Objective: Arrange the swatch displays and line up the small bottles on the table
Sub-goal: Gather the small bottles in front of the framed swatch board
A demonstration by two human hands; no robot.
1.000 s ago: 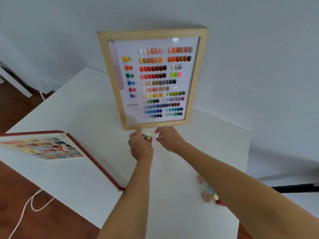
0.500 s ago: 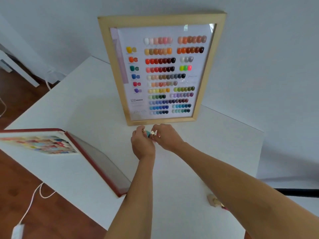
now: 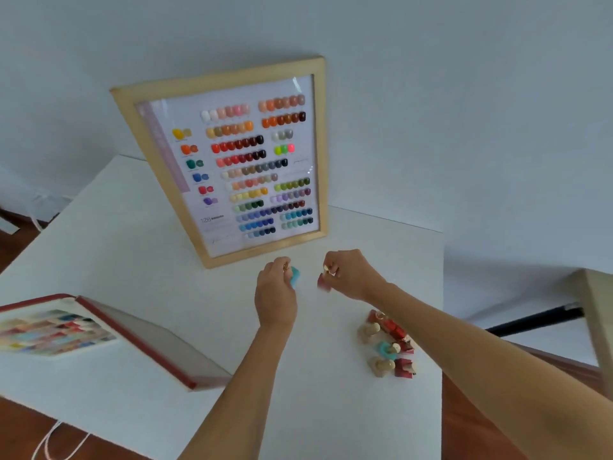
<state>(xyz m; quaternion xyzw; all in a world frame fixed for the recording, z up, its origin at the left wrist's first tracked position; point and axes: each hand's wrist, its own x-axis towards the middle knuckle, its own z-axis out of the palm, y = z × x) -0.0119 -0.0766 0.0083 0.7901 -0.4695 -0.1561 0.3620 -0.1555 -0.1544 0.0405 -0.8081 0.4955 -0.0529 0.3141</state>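
A wooden-framed swatch display leans upright against the wall at the back of the white table. In front of its lower edge, my left hand holds a small teal bottle by its gold cap. My right hand holds a small pink-red bottle the same way, a short gap to the right. A red-edged swatch book lies open at the table's left. Several small bottles, red, beige and teal, sit clustered under my right forearm.
The table's right edge runs close beside the bottle cluster. A second pale table with a black bar stands to the right. White cable trails on the wooden floor at lower left.
My hands, touching together around the bottles before, have moved apart, each now holding one bottle. The view has shifted, bringing the bottle cluster into sight.
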